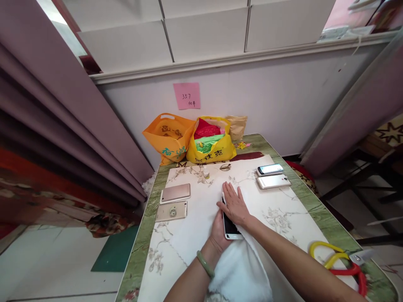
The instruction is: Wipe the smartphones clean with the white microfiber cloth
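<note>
A white smartphone (231,230) lies face up on a white cloth (201,218) in the middle of the table. My left hand (218,234), with a green bangle on its wrist, holds the phone along its left edge. My right hand (234,204) lies flat, fingers together, on the upper part of the phone's screen. A fluffy white towel (242,268) lies under my forearms at the near edge.
Two phones (175,192) (171,211) lie at the left, two more (270,169) (273,181) at the right. Orange bag (168,140) and yellow bag (210,144) stand at the back by the wall. Yellow and red rings (338,258) sit near right. Green table edge (137,251).
</note>
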A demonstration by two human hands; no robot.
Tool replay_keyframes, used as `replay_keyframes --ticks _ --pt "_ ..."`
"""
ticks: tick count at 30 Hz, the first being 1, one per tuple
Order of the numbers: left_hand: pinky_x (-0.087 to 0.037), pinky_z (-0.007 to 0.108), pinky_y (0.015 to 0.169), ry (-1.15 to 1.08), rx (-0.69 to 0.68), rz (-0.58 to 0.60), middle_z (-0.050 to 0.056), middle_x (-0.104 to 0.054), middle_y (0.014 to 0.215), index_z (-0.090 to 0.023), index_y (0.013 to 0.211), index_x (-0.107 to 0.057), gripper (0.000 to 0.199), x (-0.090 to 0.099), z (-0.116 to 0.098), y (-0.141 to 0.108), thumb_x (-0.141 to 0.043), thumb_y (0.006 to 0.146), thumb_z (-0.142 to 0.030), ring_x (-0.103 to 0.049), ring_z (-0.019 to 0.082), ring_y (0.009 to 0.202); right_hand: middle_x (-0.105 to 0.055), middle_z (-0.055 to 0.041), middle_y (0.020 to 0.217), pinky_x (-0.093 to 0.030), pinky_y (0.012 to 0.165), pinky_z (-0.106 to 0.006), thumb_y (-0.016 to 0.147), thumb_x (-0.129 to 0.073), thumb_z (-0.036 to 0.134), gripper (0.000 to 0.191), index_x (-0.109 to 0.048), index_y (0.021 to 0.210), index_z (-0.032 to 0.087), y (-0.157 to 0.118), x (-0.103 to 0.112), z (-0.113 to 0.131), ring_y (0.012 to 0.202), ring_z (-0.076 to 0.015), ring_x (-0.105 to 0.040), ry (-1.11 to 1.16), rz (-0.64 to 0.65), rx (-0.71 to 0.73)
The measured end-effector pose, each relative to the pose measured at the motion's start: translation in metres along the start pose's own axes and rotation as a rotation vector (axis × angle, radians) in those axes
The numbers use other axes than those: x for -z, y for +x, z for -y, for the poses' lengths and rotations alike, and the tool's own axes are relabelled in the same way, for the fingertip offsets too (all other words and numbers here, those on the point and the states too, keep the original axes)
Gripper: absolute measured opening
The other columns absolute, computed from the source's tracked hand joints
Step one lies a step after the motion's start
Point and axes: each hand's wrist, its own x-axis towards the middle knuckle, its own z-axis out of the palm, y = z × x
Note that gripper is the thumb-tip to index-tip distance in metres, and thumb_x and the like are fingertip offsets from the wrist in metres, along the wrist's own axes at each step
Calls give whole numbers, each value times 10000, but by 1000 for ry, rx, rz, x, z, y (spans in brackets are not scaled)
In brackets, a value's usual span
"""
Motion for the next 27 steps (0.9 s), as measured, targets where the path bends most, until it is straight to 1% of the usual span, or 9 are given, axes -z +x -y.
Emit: replay_keyframes --ticks 5,7,9,12,14,17,21,24,27 --pt "-342 434 1078 30 -13 -5 95 -638 1251 -224 1308 -554 541 2 0 -4 -421 892 -544 -492 277 1270 -123 -130 1575 -86 1150 -564 968 -281 531 746 -4 1523 118 -28 5 1 1458 -261 -44 20 -35 122" --pt "-346 419 1075 33 -18 -17 79 -622 1278 -252 1323 -537 543 4 -3 -6 -417 893 -561 -482 264 1283 -148 -105 1577 -126 1152 -555 980 -270 492 695 -9 1528 155 -37 12 2 1457 -252 -68 98 -44 204" --pt "-349 407 1072 20 -38 -42 75 -614 1290 -247 1317 -541 526 7 -5 -6 -430 898 -545 -487 258 1278 -188 -85 1573 -158 1153 -541 992 -257 436 631 -52 1530 179 -46 20 2 1454 -245 -110 195 -119 233" --pt "-368 403 1058 -35 -66 -86 93 -652 1228 -190 1225 -609 468 12 -6 -3 -474 898 -497 -534 264 1223 -379 -92 1493 -248 1137 -506 992 -314 343 516 -279 1486 197 -58 27 -5 1397 -243 -295 260 -302 171" --pt "-388 403 1041 -72 -49 -109 101 -686 1153 -160 1140 -652 440 13 -6 -1 -502 888 -488 -569 271 1175 -550 -90 1342 -366 1071 -462 980 -371 290 413 -469 1375 219 -66 26 -12 1267 -235 -468 247 -348 142" --pt "-416 402 1017 -93 -2 -132 101 -710 1079 -140 1100 -663 430 11 -6 0 -530 878 -483 -607 268 1115 -641 -88 1153 -485 936 -404 966 -417 270 335 -582 1253 224 -75 21 -18 1075 -224 -581 239 -307 109" --pt "-447 412 985 -71 37 -162 111 -719 1034 -116 1086 -660 424 6 -8 -1 -550 871 -464 -634 270 1063 -636 -93 1052 -525 855 -370 945 -480 332 291 -626 1171 222 -82 21 -14 980 -223 -600 290 -295 62" --pt "-468 413 963 -58 17 -187 116 -727 989 -103 1023 -673 406 7 -8 0 -553 864 -456 -646 274 1033 -642 -69 964 -530 814 -335 940 -499 331 238 -661 1094 250 -83 23 -5 919 -203 -611 355 -248 143" --pt "-481 409 951 -48 19 -198 134 -724 981 -88 1001 -676 408 10 -7 2 -545 863 -449 -648 279 1028 -644 -53 933 -523 798 -295 953 -479 310 264 -650 1148 261 -77 20 2 890 -180 -611 378 -227 225"
